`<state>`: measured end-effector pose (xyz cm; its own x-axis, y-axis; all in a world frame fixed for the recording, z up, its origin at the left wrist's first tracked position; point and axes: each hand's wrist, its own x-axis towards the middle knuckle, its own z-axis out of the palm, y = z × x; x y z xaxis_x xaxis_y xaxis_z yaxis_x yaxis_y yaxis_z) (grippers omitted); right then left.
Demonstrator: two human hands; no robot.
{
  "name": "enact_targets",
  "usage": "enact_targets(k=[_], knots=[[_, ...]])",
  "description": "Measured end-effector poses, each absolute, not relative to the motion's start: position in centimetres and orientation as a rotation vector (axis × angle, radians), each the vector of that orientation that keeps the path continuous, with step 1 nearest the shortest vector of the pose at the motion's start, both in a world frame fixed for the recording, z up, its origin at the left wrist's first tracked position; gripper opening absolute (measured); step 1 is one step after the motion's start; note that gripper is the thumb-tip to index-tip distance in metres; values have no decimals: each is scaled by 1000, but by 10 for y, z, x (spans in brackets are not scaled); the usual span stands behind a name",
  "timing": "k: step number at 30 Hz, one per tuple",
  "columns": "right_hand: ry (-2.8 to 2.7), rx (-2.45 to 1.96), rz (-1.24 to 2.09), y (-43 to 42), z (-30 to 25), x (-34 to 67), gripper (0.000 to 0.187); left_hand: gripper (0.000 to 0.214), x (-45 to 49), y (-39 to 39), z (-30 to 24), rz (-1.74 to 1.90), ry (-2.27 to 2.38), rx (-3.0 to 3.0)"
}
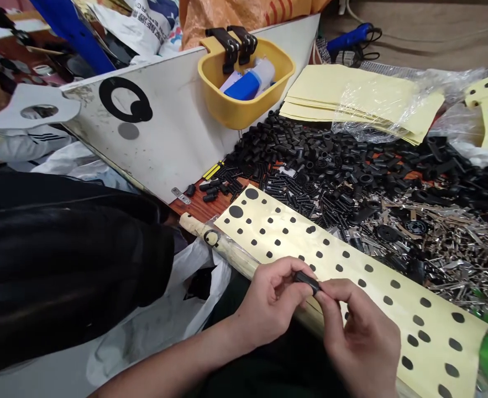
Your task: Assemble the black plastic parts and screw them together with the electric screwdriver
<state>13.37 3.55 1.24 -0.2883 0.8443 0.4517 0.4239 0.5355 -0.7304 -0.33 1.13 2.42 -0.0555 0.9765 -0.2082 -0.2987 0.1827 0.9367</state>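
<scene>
- Small black cylinder (307, 282) is up in the air between both hands, right over the near edge of the dotted sheet, tilted a bit.
- Left hand (268, 305) has one end pinched between thumb and fingers.
- Right hand (362, 334) is pinching the other end, thumb and fingertip pressed together on it.
- Under and past the hands there's a long pale-yellow sheet (436, 345) covered in dark dots.
- Just behind that, a messy pile of black plastic parts (285, 145), with a heap of thin metal pieces (476, 265) to the right.
- All of it's on a reddish-brown table (198, 205).
- Further back, plain yellow sheets (310, 94) are stacked, partly under clear plastic wrap (363, 119).
- Yellow bin (227, 109) hangs off the white panel (173, 132) by black clips (229, 47), something blue inside.
</scene>
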Motion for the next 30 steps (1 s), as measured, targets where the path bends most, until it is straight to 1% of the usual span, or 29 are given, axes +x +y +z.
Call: enact_targets(k=[2,4,5,8,9,10,11,12,14,16,19,21,25,30], knots=[[-1967,-974,423,36,12,133,16,10,-4,11,23,1244,1134,787],[-1967,-959,445,37,12,135,15,10,-5,11,23,1233,1114,772],[-1937,-982,546,38,12,136,13,11,-5,11,23,1228,1105,770],[-1791,-1088,1038,40,14,140,14,10,-5,11,24,1228,1101,810],[-1747,-1105,1167,40,14,141,15,9,-5,12,24,1233,1110,829],[-1718,-1117,1224,40,15,141,16,8,-4,12,24,1236,1119,842],[-1715,-1125,1198,39,15,141,16,8,-3,12,24,1235,1127,846],[-1732,-1133,1098,38,15,141,14,8,-2,12,24,1228,1133,839],[-1811,-1125,788,35,15,139,12,9,-1,13,23,1207,1140,801],[-1913,-1050,504,34,14,138,14,10,0,13,22,1186,1131,752],[-2023,-906,293,36,13,138,18,10,1,13,20,1155,1104,687],[-2038,-881,302,38,11,140,18,11,1,14,19,1144,1100,651],[-1912,-993,562,38,4,142,14,13,3,15,14,1143,1092,620],[-1808,-1078,802,39,1,139,10,18,3,17,6,1206,1089,553]])
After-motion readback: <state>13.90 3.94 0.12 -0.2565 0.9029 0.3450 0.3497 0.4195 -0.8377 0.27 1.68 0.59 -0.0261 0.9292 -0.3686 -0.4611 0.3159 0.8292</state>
